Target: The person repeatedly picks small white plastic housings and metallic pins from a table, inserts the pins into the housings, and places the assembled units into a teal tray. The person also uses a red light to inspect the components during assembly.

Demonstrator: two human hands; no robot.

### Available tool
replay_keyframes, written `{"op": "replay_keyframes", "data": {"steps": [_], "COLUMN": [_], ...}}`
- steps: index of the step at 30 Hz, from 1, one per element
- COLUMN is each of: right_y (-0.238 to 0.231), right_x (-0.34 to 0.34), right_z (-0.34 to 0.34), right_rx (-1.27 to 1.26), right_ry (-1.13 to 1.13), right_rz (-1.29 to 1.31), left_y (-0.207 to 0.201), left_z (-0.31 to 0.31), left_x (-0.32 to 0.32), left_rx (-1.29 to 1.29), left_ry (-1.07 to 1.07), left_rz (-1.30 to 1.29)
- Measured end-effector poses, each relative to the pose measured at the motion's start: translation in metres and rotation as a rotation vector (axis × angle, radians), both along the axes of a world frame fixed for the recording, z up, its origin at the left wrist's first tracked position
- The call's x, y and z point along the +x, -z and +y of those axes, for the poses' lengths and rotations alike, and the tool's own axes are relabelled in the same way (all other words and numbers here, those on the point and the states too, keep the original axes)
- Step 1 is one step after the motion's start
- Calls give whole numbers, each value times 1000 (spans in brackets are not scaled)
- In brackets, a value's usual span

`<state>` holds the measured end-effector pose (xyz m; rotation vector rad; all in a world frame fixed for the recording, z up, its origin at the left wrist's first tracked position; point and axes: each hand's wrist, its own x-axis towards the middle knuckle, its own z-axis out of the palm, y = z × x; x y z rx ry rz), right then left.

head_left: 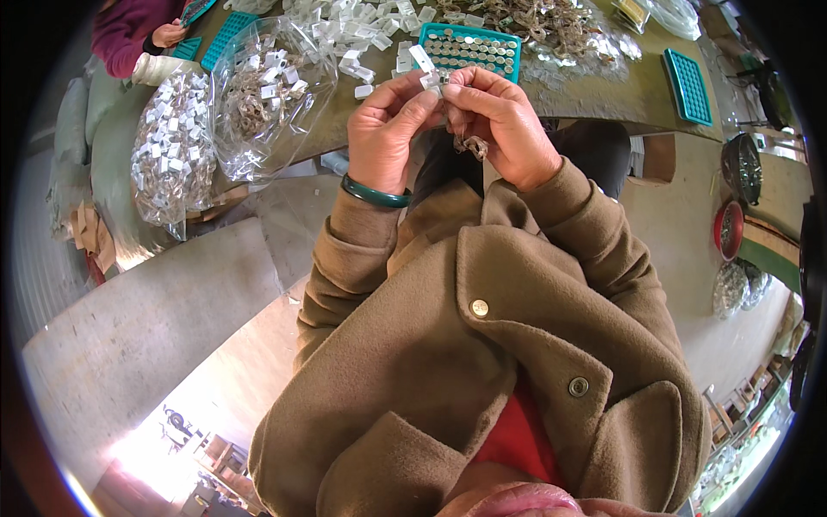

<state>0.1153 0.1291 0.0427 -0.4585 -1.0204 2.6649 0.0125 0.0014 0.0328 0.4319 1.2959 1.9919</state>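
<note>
Close together at the near edge of the table, my left hand point(386, 133) and my right hand point(510, 125) both pinch a small white plastic case point(422, 59). Its upper part sticks up above my left fingers, while the rest is partly covered by my fingertips. A brownish bundle of thin wire point(471, 146) dangles beneath my right fingers. Just behind my hands lies a teal tray point(519, 53) with rows of round silvery discs, which look like coin cells. Many loose white cases point(345, 26) are heaped on the table to its left.
Clear bags of white cases point(175, 129) and wire bundles point(258, 95) stand at the left. Tangled brown bundles point(560, 26) lie at the far right, with another teal tray point(688, 86) near the table's right end. A co-worker's hand point(169, 34) shows at the far left.
</note>
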Motion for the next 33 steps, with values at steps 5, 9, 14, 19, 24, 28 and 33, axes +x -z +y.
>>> {"op": "replay_keyframes", "data": {"steps": [5, 9, 14, 19, 24, 28, 33], "right_y": [2, 2, -4, -5, -3, -1, 6], "right_x": [3, 3, -1, -4, -8, -7, -11], "right_z": [3, 9, 12, 2, -3, -7, -15], "right_rx": [161, 271, 451, 578, 678, 999, 982], "right_ry": [6, -9, 7, 98, 173, 266, 389], "right_rz": [-1, -22, -55, -61, -70, -133, -94], "left_y": [-2, -2, -1, 3, 5, 2, 3], "left_z": [2, 3, 7, 14, 18, 17, 20], "left_x": [4, 10, 13, 23, 28, 23, 26], "left_rx": [-8, -60, -132, -36, -27, 51, 63], "left_ry": [-40, -99, -126, -225, -282, -237, -284], "left_rz": [55, 177, 380, 155, 182, -87, -206]}}
